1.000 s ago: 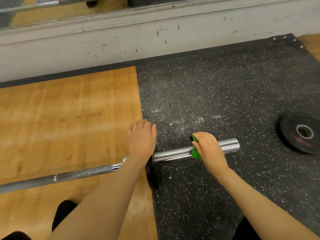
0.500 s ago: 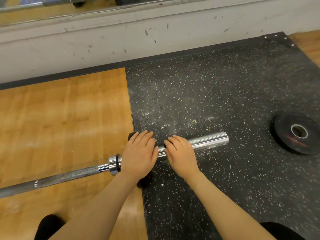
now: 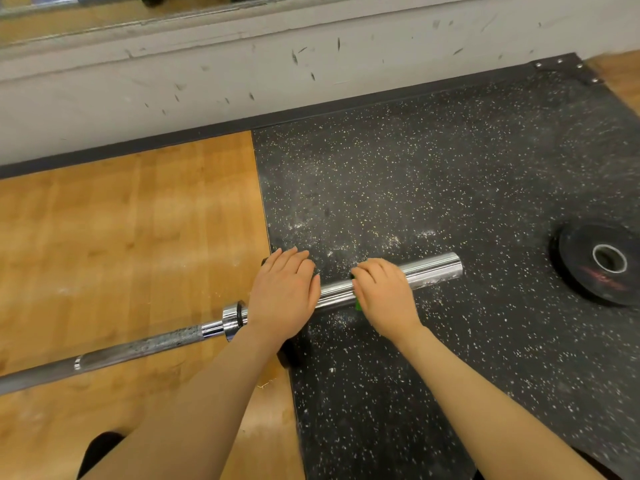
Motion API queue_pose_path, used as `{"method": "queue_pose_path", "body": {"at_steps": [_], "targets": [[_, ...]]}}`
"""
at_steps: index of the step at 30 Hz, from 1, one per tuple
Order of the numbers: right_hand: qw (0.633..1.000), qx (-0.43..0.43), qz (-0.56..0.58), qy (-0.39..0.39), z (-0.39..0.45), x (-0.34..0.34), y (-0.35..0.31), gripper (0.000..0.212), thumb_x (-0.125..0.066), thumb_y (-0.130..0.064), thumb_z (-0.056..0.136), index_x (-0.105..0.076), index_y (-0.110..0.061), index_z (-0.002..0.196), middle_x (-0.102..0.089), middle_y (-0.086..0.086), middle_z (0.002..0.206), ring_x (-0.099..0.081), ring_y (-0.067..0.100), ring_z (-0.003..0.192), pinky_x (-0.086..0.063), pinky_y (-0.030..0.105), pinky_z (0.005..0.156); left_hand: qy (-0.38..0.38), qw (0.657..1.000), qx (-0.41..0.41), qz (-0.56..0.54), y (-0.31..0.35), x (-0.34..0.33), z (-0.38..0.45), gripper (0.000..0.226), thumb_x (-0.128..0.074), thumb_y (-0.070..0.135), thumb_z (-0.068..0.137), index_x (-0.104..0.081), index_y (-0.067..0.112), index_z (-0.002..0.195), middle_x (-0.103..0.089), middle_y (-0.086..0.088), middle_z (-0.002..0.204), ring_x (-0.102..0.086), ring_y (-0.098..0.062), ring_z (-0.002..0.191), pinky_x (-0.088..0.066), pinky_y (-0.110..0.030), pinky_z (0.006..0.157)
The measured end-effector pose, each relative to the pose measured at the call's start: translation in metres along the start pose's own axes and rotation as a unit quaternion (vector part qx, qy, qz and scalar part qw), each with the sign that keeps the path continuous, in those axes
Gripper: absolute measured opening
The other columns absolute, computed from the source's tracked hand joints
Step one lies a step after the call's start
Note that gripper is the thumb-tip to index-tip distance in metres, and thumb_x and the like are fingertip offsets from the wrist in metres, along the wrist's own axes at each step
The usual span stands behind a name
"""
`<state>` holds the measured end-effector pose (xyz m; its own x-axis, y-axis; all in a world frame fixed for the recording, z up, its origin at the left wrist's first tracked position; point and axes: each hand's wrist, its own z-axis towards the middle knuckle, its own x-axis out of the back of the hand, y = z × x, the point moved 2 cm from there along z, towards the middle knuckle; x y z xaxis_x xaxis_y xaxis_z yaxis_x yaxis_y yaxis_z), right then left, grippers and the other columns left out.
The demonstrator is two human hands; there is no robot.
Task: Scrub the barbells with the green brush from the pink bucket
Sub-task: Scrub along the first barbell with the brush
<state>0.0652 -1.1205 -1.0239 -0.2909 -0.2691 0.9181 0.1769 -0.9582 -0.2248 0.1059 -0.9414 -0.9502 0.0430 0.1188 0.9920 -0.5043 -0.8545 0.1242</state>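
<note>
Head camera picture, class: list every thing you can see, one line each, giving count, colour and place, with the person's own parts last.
barbell: one, chrome sleeve and grey shaft, lying across the wood floor and the rubber mat.
green brush: one, green, mostly hidden under the right hand, on the sleeve.
weight plate: one, black with a silver centre ring, flat on the mat at right.
small black plate: one, black, on the barbell under the left hand, mostly hidden.
rubber mat: one, black with pale flecks, right half.
wood floor: tan, left half.
wall: pale, scuffed, along the top.
left hand: one, fingers flat on the black plate.
right hand: one, holds the brush against the sleeve.
</note>
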Motion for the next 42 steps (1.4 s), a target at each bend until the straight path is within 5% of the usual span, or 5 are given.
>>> {"method": "queue_pose_path", "body": {"at_steps": [6, 12, 19, 37, 42], "targets": [[0.998, 0.051, 0.001, -0.033, 0.002, 0.004, 0.010, 0.027, -0.046, -0.025, 0.096, -0.066, -0.010, 0.106, -0.066, 0.006, 0.104, -0.060, 0.026, 0.099, -0.049, 0.037, 0.088, -0.013, 1.000, 0.009, 0.002, -0.003, 0.003, 0.005, 0.047, -0.030, 0.034, 0.093, -0.071, 0.011, 0.100, -0.068, -0.007, 0.115, -0.061, -0.025, 0.113, -0.039, -0.041, 0.104], [0.995, -0.076, -0.067, -0.004, -0.002, 0.018, 0.047, 0.018, -0.054, -0.023, 0.094, -0.067, -0.015, 0.102, -0.064, 0.005, 0.110, -0.054, 0.029, 0.115, -0.027, 0.049, 0.104, -0.016, 1.000, -0.007, -0.007, -0.011, 0.005, 0.018, 0.034, -0.042, 0.029, 0.098, -0.067, 0.010, 0.111, -0.062, -0.007, 0.127, -0.051, -0.025, 0.125, -0.027, -0.039, 0.112], [0.992, -0.104, -0.038, -0.058, 0.024, 0.006, 0.025, 0.044, -0.082, 0.004, 0.065, -0.067, -0.003, 0.107, -0.061, 0.021, 0.119, -0.053, 0.042, 0.118, -0.045, 0.051, 0.096, -0.016, 0.999, 0.023, 0.017, -0.028, 0.015, 0.049, 0.042, -0.029, 0.034, 0.102, -0.056, 0.014, 0.127, -0.050, -0.004, 0.141, -0.038, -0.020, 0.136, -0.016, -0.037, 0.118], [0.993, -0.106, -0.049, 0.034, 0.051, 0.016, 0.088, 0.017, -0.054, -0.007, 0.090, -0.068, -0.002, 0.099, -0.065, 0.013, 0.100, -0.057, 0.033, 0.096, -0.044, 0.041, 0.085, -0.001, 0.997, 0.058, -0.045, -0.043, -0.002, 0.053, 0.067, -0.014, 0.049, 0.092, -0.068, 0.015, 0.112, -0.060, -0.004, 0.131, -0.044, -0.022, 0.133, -0.027, -0.038, 0.112], [0.999, -0.052, -0.010, 0.010, 0.063, -0.005, 0.031, 0.022, -0.071, -0.001, 0.079, -0.070, -0.002, 0.101, -0.068, 0.013, 0.102, -0.061, 0.034, 0.099, -0.049, 0.041, 0.089, -0.021, 0.996, 0.067, -0.055, -0.054, -0.002, 0.068, 0.050, -0.026, 0.042, 0.100, -0.065, 0.014, 0.113, -0.059, -0.003, 0.132, -0.039, -0.021, 0.135, -0.025, -0.038, 0.113]]}}
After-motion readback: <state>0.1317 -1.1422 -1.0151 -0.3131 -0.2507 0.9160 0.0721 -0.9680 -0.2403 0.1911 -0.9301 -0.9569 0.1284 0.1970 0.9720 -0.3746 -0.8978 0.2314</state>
